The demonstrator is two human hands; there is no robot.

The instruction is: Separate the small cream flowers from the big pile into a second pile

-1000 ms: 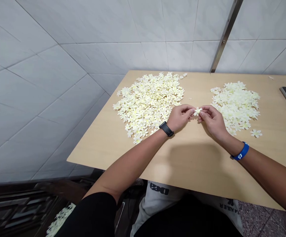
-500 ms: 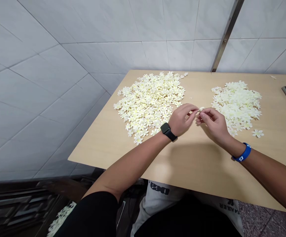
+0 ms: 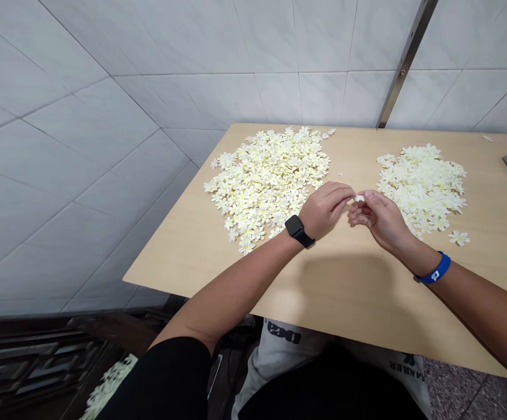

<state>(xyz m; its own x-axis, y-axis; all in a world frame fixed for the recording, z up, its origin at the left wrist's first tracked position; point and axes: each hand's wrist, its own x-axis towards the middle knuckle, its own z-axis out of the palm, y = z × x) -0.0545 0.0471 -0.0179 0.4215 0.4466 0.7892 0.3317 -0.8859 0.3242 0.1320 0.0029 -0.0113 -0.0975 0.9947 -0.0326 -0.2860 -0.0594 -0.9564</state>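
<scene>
White flower (image 3: 359, 198) gripped by right hand (image 3: 382, 220) fingers, held above counter (image 3: 358, 309) between hands. Left hand (image 3: 325, 210) fingers curled beside it, contact unclear. Cream flower heap (image 3: 266, 186) seen left of hands, white flower heap (image 3: 422, 186) right.

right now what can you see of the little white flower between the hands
The small creamy-white flower shows only as a bunched bit, its petals mostly hidden and its material unclear. It sits above the pale wooden table, apparently pinched by fingertips of the right hand, with those of the left hand just beside it.
</scene>
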